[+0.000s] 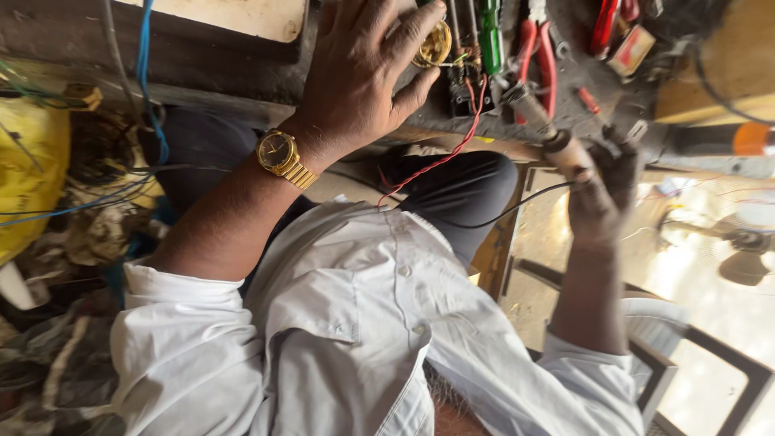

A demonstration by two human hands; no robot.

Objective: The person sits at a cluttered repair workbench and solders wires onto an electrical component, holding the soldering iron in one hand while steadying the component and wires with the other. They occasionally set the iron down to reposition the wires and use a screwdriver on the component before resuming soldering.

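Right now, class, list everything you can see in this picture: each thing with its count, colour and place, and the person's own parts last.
Soldering iron: one, brown handle, held at right, tip over the bench.
Small coil: one, gold-coloured, at top centre under the fingers.
Pliers: one pair, red handles, on the bench top right.
Screwdriver: one, green handle, beside the pliers.
Red wire: one, running from the bench down to the lap.
Black cord: one, from the iron across the lap.
Blue cable: one, hanging at upper left.
Yellow bag: one, far left.
Wristwatch: one, gold, on the left wrist.
Shirt: one, white, bottom centre.
Left hand: on the coil.
Right hand: gripping the iron.
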